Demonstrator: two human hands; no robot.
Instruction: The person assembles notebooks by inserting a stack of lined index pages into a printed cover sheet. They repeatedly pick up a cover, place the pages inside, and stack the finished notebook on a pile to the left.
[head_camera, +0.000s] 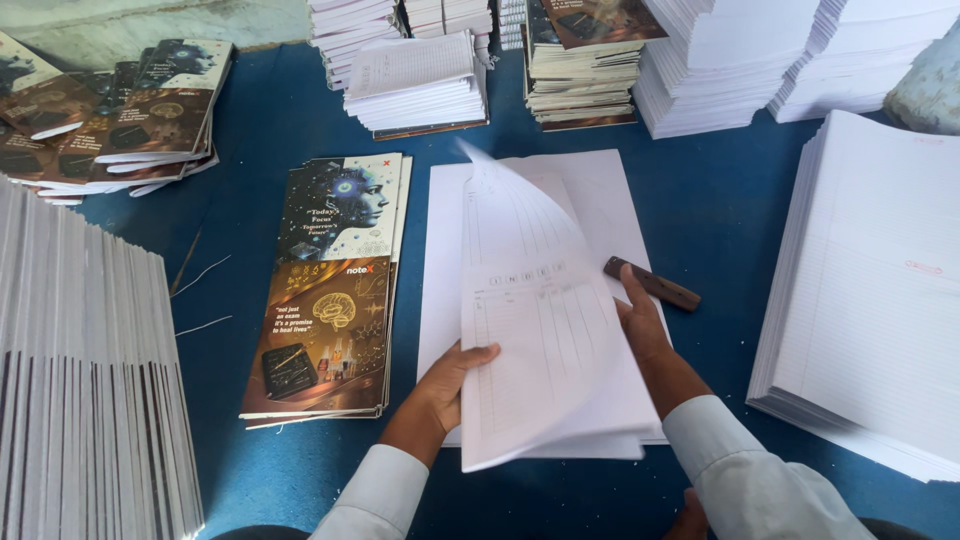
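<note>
Two hands at work on one bundle of ruled sheets lying near the middle of the blue table, between a pile of printed covers on the left and a tall stack of lined paper on the right. Left hand at the bundle's lower left edge, thumb on top and fingers curled under the lifted leaves — a loose pinch, not a fist. Right hand laid flat and open on the bundle's right side, pressing rather than gripping, its fingertips close to a dark wooden stick resting just beside the paper. Top leaves caught mid-turn, bowed upward and blurred at the upper tip. Judged from this: a folding or leafing-over step, about halfway through the swing; next, most likely, bringing the raised leaves down square on the rest and creasing the fold, which calls for steady pressure from the flat hand and even edges — possibly with the stick. Hard to make out: how many sheets are raised, and whether the left fingers reach fully beneath. Cut off by the frame: the grey block of stacked pages at left, the far piles of finished books along the top edge, and another heap of covers in the corner. Thin loose threads on the cloth barely legible.
</note>
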